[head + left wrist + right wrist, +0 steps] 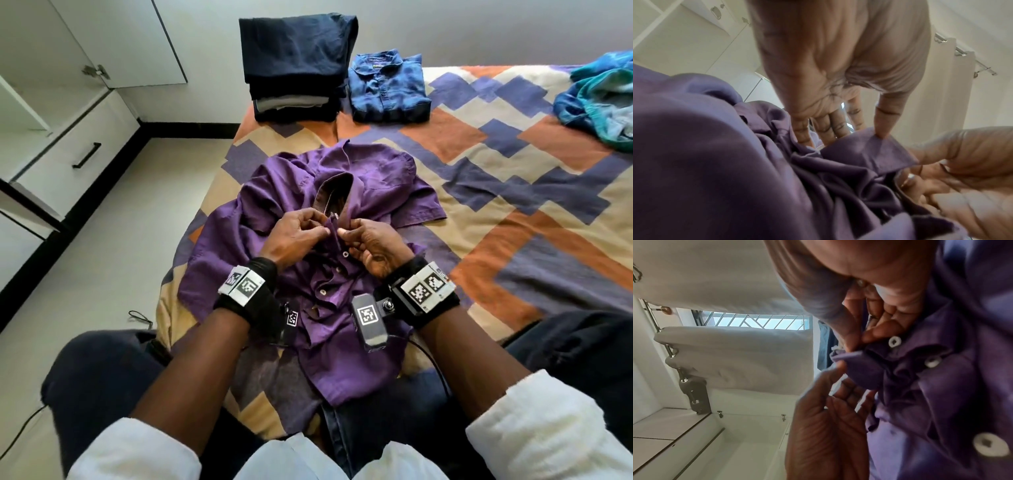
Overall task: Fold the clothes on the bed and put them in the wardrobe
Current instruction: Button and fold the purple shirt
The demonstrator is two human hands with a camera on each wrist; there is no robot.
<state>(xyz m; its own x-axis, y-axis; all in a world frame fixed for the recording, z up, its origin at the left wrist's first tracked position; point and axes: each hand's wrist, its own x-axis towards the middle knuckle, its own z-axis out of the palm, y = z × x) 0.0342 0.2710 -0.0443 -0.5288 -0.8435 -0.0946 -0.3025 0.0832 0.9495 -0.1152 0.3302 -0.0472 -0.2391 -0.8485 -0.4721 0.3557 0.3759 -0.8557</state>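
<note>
A rumpled purple shirt (pixel 308 219) lies front-up at the bed's near left. Far left stands a dark folded stack (pixel 294 65), a folded blue shirt (pixel 387 89) beside it; teal-blue clothes (pixel 603 99) lie crumpled far right.

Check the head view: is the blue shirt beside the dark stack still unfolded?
No, the blue shirt lies folded, collar up, right beside the dark stack.
</note>
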